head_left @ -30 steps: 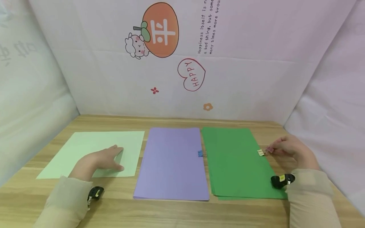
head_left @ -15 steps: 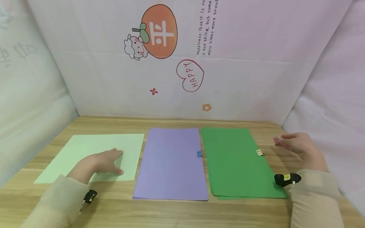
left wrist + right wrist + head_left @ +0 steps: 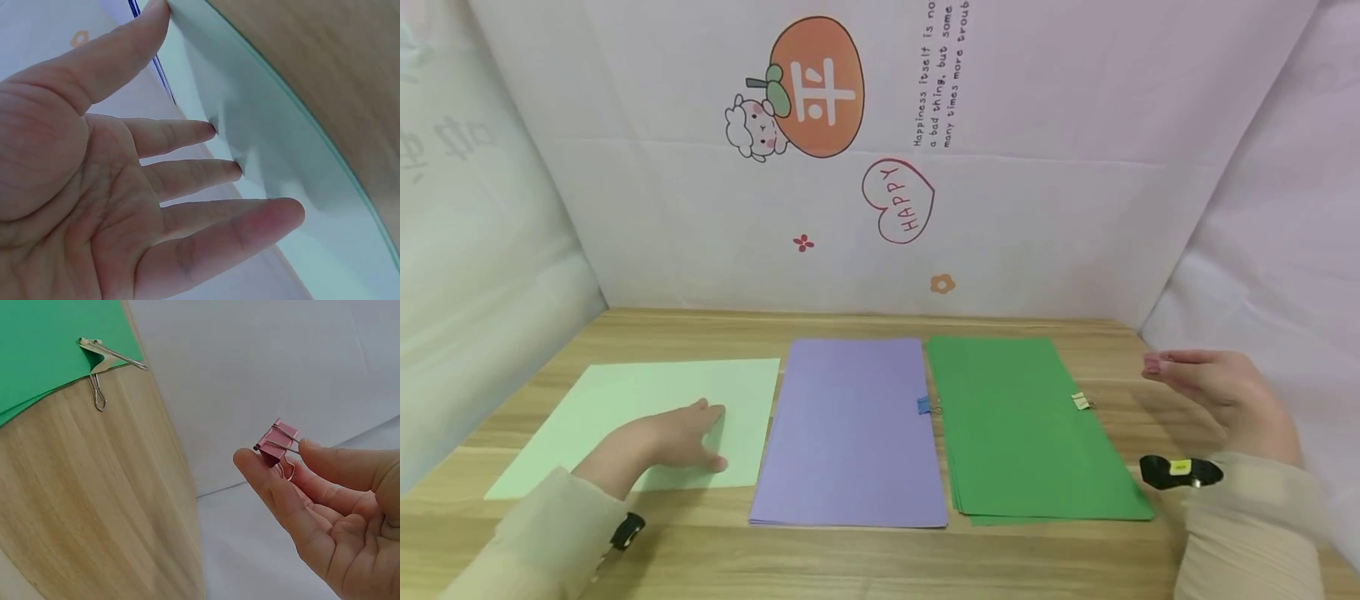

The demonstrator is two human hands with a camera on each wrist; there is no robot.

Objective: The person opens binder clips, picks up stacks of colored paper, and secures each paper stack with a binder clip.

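Note:
My left hand point(image 3: 670, 435) rests on the pale green paper point(image 3: 655, 385) at the left, fingers spread and fingertips on the sheet, as the left wrist view shows. Beyond the right edge of the green stack, my right hand point(image 3: 1228, 387) pinches a pink binder clip point(image 3: 277, 442) between thumb and fingers. A pale yellow binder clip point(image 3: 1081, 401) grips the right edge of the green paper stack point(image 3: 1030, 433). Between the two hands lies a purple paper stack point(image 3: 853, 433), with a blue binder clip point(image 3: 925, 405) on its right edge.
Wooden tabletop point(image 3: 850, 562) runs under all the paper. A white printed cloth point(image 3: 1045, 233) stands as the back wall, with plain cloth at both sides. The purple and green stacks lie close together, the blue clip's wire handle reaching the green edge.
The right hand has moved right, away from the yellow clip, carrying the pink binder clip. The left hand and the pale green paper have slid slightly toward the front of the table.

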